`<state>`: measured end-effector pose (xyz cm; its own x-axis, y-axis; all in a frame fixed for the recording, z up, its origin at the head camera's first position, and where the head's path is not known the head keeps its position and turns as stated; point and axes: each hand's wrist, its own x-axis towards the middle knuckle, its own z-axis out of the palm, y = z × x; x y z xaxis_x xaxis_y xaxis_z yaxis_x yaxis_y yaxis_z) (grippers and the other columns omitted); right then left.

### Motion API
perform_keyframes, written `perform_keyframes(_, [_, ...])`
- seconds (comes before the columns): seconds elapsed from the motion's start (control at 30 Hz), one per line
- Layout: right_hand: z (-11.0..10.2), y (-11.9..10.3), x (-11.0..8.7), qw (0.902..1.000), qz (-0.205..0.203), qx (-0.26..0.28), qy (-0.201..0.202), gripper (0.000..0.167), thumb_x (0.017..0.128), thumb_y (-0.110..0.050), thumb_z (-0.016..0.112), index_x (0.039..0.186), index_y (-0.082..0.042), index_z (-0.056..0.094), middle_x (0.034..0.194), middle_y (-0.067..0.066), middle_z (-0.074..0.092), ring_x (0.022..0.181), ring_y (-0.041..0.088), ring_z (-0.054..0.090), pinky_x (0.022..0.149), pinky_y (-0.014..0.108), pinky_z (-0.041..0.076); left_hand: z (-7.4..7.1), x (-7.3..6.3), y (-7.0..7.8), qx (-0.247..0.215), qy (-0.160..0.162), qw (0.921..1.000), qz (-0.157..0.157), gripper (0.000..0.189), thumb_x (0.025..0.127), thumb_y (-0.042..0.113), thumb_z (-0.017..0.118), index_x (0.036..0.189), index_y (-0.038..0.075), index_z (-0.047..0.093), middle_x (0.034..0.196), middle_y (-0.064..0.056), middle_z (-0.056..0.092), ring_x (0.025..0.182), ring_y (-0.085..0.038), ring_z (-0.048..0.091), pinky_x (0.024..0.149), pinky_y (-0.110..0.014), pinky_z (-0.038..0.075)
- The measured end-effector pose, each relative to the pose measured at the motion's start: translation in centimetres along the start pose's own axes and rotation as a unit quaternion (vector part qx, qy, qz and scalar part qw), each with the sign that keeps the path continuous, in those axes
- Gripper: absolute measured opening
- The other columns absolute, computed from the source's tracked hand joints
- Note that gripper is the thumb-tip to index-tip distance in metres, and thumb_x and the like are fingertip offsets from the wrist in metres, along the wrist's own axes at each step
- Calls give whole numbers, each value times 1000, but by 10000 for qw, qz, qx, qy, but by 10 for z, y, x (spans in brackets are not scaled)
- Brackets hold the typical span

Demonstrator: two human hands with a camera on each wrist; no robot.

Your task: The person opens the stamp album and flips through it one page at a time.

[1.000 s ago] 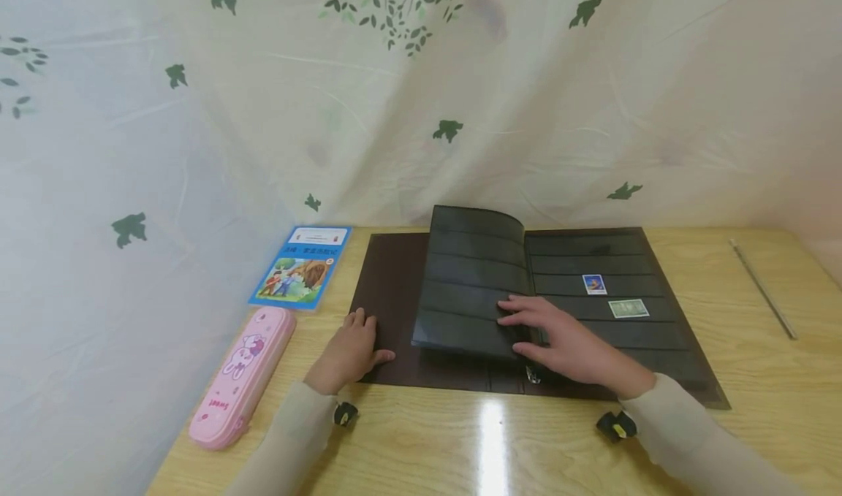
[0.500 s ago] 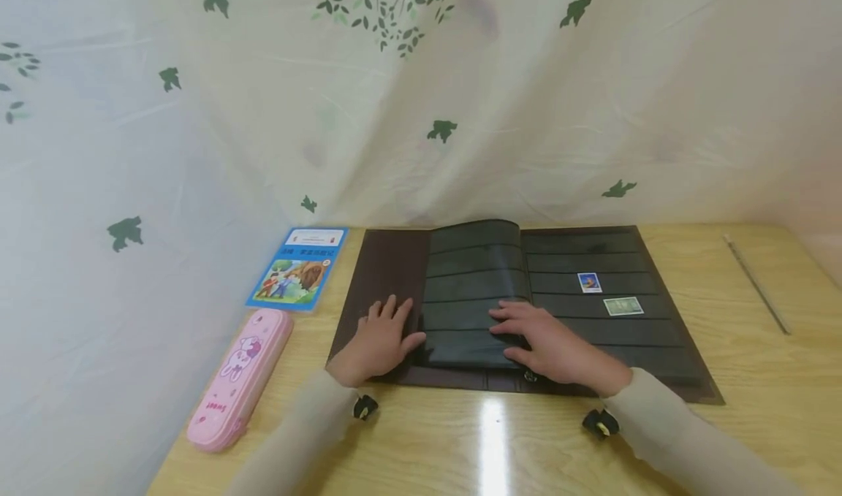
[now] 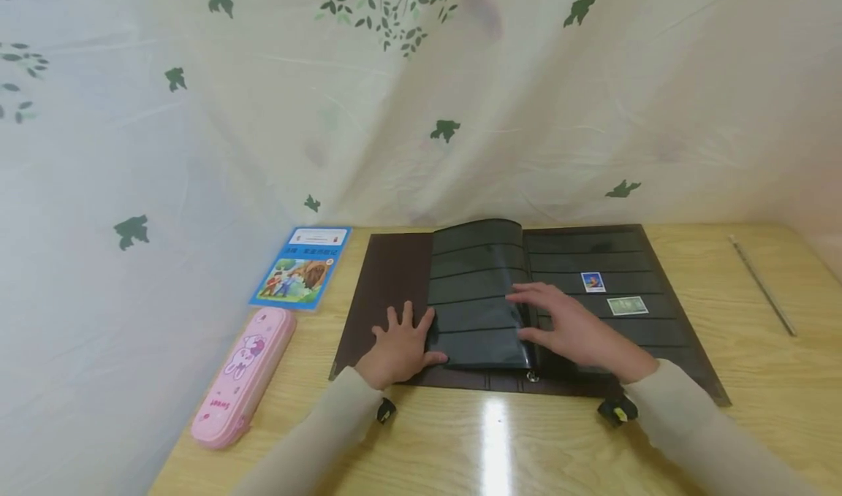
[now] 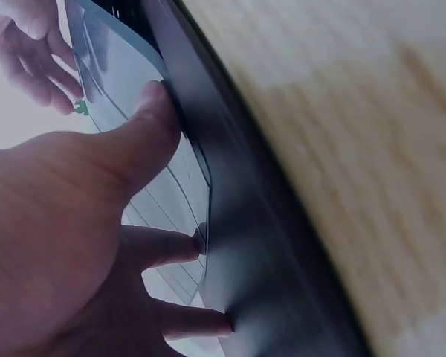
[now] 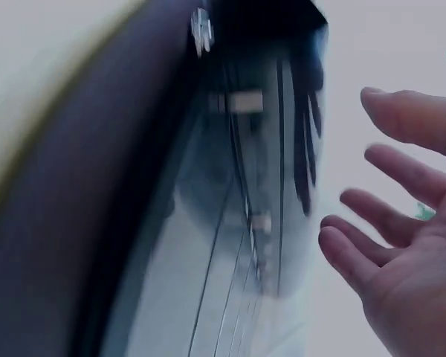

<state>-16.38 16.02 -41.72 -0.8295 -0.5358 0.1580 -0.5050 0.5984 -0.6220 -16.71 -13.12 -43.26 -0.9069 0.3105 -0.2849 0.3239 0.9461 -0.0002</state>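
Note:
A stamp album with a dark brown cover (image 3: 389, 269) lies spread on the table. Its turned black page (image 3: 475, 273) lies on the left with a curved far edge. On the right-hand black page (image 3: 585, 244) sit a blue stamp (image 3: 593, 283) and a green stamp (image 3: 628, 306). My left hand (image 3: 397, 350), fingers spread, presses the turned page's outer edge and the cover beside it. The left wrist view shows the thumb (image 4: 152, 119) on the page. Near the binder ring (image 3: 533, 376), my right hand (image 3: 585, 332) hovers with loosely bent fingers, holding nothing.
Left of the album lie a blue picture-cover book (image 3: 299, 269) and a pink pencil case (image 3: 243, 379). A thin metallic rod (image 3: 763, 285) rests on the wooden table (image 3: 447, 445) at the right. A patterned curtain (image 3: 368, 131) hangs behind.
The raised page has come down to the left. My left hand has moved right from the cover onto the page's edge. My right hand has lifted slightly off the page near the spine.

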Motion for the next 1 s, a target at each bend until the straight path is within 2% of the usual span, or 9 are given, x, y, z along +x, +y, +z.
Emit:
perform_keyframes(0.07, [-5,8,-1,9997,249,-18,-60,63,86,-24,72,140,-6,45,143,19,37,125,39,40,90,54,41,0,-1,0,33,16,10000,-7,82,86,65,47,151,20,26,151,-24,21,132,-52,23,86,-66,37])
perform_keyframes(0.17, [-9,20,-4,9971,621,-34,-437,78,85,-33,71,145,-2,33,144,24,33,127,42,37,94,55,37,-2,-2,1,40,45,10000,5,81,86,64,49,151,20,28,150,-24,22,131,-52,24,85,-66,37])
perform_keyframes(0.3, [-12,28,-7,9937,794,-24,-792,89,83,-44,70,147,0,27,144,27,32,129,45,33,98,58,31,-3,-1,1,45,82,9999,61,82,86,62,50,151,19,27,150,-24,22,131,-52,24,85,-66,38])
perform_keyframes(0.67, [-11,26,-7,9937,780,-75,-799,88,85,-46,67,150,-6,24,147,24,30,130,42,35,97,56,34,-2,-2,-3,5,118,9998,150,81,86,60,51,151,17,28,150,-24,22,131,-52,25,85,-66,38])
perform_keyframes(1.0, [-10,17,-1,9956,636,-29,-684,87,85,-45,67,150,-4,25,149,21,29,132,40,32,98,55,33,-5,-3,-7,-332,-142,9993,121,80,88,55,54,151,14,26,152,-22,18,135,-48,18,90,-65,35])
